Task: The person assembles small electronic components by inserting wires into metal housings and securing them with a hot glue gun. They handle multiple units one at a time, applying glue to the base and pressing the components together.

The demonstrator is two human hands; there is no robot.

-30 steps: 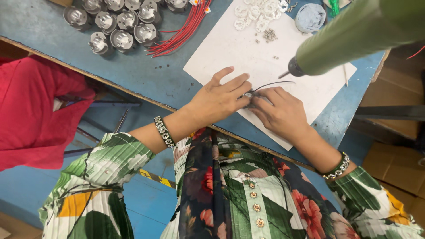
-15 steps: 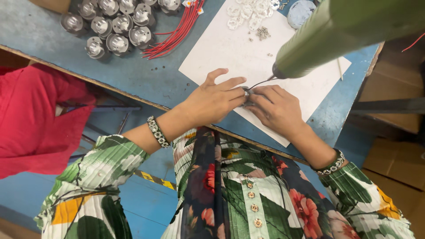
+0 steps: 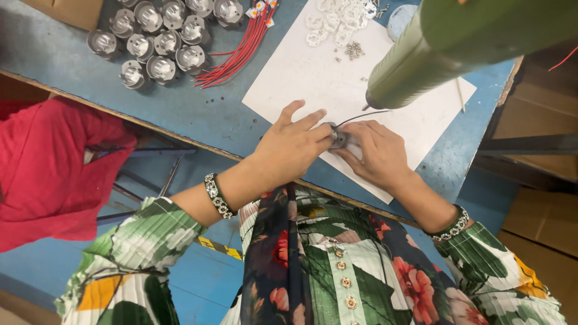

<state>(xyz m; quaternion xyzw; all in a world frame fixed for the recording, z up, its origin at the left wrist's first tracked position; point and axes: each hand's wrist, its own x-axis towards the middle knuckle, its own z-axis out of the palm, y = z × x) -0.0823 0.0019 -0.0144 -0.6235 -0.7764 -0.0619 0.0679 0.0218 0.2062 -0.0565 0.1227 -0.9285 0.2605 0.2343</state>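
Green tool [image 3: 439, 54] overhangs hands; bare white sheet [image 3: 301, 78] beyond

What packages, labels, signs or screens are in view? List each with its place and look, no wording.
Small tags: on the ends of the red wires, top middle of the blue table; tiny white and red slips.
Cardboard box: top left corner, on the table; plain brown, only partly in frame.
Cardboard boxes: on the floor at the right edge; plain brown.
Hazard tape strip: below the table edge, yellow and black.
No screens or signs.

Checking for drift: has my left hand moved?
No. The left hand stays at the white sheet's near edge, on the small metal part.
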